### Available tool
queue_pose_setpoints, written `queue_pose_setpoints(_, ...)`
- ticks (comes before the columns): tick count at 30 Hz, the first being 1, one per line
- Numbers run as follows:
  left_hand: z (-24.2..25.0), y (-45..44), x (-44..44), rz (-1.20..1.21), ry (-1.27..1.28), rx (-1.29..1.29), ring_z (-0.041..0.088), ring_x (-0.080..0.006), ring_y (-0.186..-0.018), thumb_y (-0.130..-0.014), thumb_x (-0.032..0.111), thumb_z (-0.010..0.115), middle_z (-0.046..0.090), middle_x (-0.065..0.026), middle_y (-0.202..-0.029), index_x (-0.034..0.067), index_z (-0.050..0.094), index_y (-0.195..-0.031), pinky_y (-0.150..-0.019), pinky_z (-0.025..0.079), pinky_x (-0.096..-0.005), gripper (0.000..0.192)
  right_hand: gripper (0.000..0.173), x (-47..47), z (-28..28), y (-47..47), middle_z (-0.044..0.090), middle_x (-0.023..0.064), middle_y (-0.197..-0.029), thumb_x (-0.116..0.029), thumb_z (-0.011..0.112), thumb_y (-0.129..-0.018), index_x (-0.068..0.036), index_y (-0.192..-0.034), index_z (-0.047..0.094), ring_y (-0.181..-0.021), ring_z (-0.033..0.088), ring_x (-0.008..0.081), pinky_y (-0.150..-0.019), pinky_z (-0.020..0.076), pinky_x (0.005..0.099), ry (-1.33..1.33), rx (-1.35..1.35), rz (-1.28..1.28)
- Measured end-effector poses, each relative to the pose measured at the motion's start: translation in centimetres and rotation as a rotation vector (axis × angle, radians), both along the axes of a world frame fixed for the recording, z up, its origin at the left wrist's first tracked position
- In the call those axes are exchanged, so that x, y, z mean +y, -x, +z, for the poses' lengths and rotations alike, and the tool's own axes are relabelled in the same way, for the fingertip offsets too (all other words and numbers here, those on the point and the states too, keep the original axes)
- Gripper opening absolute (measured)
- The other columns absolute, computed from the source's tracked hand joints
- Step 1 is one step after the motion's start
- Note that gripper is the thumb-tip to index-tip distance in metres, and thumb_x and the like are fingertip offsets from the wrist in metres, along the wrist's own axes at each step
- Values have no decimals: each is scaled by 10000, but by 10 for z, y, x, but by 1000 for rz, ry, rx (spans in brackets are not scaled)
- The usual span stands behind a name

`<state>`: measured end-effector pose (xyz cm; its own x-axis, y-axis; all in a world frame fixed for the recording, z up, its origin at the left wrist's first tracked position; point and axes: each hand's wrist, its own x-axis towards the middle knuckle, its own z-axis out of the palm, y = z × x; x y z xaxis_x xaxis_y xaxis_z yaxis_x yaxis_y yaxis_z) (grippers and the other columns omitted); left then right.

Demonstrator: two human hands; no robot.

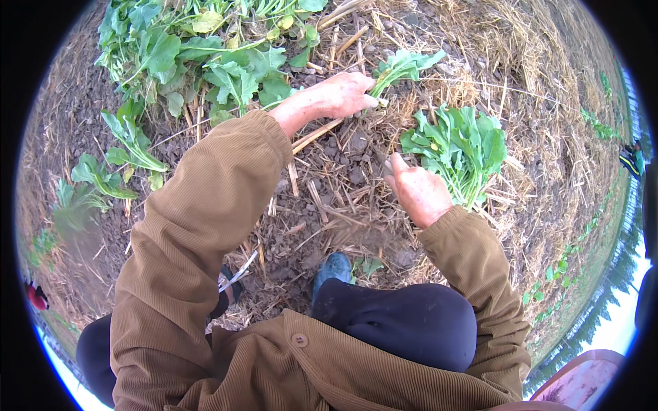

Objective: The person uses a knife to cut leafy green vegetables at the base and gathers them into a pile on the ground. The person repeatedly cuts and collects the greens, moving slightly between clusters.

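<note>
My left hand point(347, 95) grips the stem base of a small leafy green plant point(403, 69), whose leaves point away to the upper right. Nearer to me and to the right, my right hand point(417, 187) is held low over the soil, its fingers curled and the index finger pointing forward; whether something is inside them is hidden. Just beyond its wrist lies a bunch of cut leafy greens point(460, 149), stems towards me. A large heap of similar greens point(164, 54) spreads at the upper left.
Loose leafy plants point(136, 146) lie on the left over brown soil and straw point(529, 67). My blue shoe point(331, 269) is on the ground below my hands, with white strips point(239, 275) near my other foot. People are small at the far left and far right edges.
</note>
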<state>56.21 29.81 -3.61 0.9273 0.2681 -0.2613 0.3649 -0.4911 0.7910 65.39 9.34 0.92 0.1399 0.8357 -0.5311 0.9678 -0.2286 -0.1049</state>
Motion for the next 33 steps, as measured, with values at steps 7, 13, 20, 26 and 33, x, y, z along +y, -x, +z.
queue_pose_setpoints(7, -4, -21, -13, -138, -118, 108, 576, -347, -855, -841, 169, 532, 582, -220, -860, -32, 508, -940, -746, 442, -435, 225, 310, -2, 9, 3, 603, 182, -648, -257, 540, -852, -30, -1039, 444, -606, 610, 344, -526, 486, 431, -40, 35, -42)
queue_pose_setpoints(13, -32, -19, -19, -152, -196, 100, 577, -376, -855, -820, 122, 545, 594, -216, -830, -5, 511, -986, -743, 452, -442, 212, 297, -39, 31, -5, 626, 168, -709, -250, 533, -865, -36, -1054, 452, -659, 625, 328, -559, 488, 433, -108, 100, -194)
queue_pose_setpoints(20, -21, 15, -34, 270, -341, -198, 554, -350, -866, -820, 139, 566, 533, -171, -978, 25, 506, -1050, -724, 471, -404, 264, 351, -140, 36, 25, 627, 214, -826, -179, 569, -853, -59, -1168, 469, -714, 631, 357, -603, 499, 408, -330, 539, -672)
queue_pose_setpoints(26, -11, 47, -70, -55, -343, -37, 560, -359, -790, -786, 202, 619, 530, -171, -830, 30, 474, -870, -654, 470, -434, 240, 313, -187, -2, 64, 621, 163, -817, -243, 625, -791, -86, -1037, 511, -709, 621, 338, -629, 477, 420, 23, 274, -676)
queue_pose_setpoints(33, -39, 15, -83, -12, -449, 2, 584, -319, -792, -715, 59, 601, 543, -145, -813, 43, 465, -880, -635, 486, -396, 215, 253, -188, -21, 61, 625, 129, -843, -288, 610, -790, -98, -869, 464, -700, 621, 314, -614, 465, 430, 137, 237, -626)
